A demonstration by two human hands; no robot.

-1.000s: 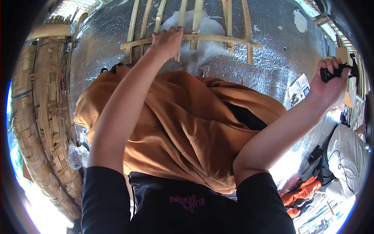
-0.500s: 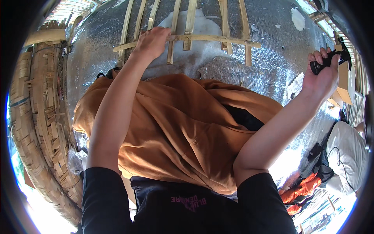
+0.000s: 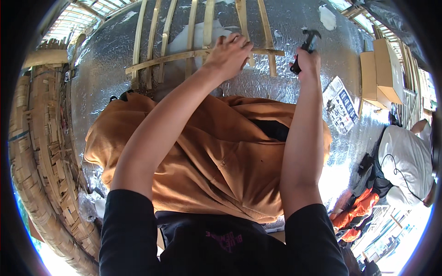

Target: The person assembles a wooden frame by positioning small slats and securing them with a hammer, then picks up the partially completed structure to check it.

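My left hand [image 3: 229, 56] is over the crosswise wooden strip [image 3: 172, 58], its fingers bent around the strip near one of the long slats; the fingertips are partly hidden. That strip lies across several long, pale wooden slats [image 3: 208, 25] that run away from me. To the right of the slats, my right hand [image 3: 308, 63] is closed around the dark handle of a claw hammer [image 3: 311, 36]. The hammer's head points up and away, apart from the wood.
A brown hooded garment [image 3: 216, 156] covers my lap. Silvery foil sheeting [image 3: 110, 60] lies under the slats. On the right are a printed sheet [image 3: 340, 105], a cardboard box [image 3: 381, 76], a white cloth bundle [image 3: 403, 161] and orange fabric [image 3: 361, 209]. Woven bamboo [image 3: 48, 152] curves along the left.
My left hand has moved right along the crosswise strip. My right hand has swung inward, bringing the hammer from the far right to beside the slats. The view has shifted slightly right.
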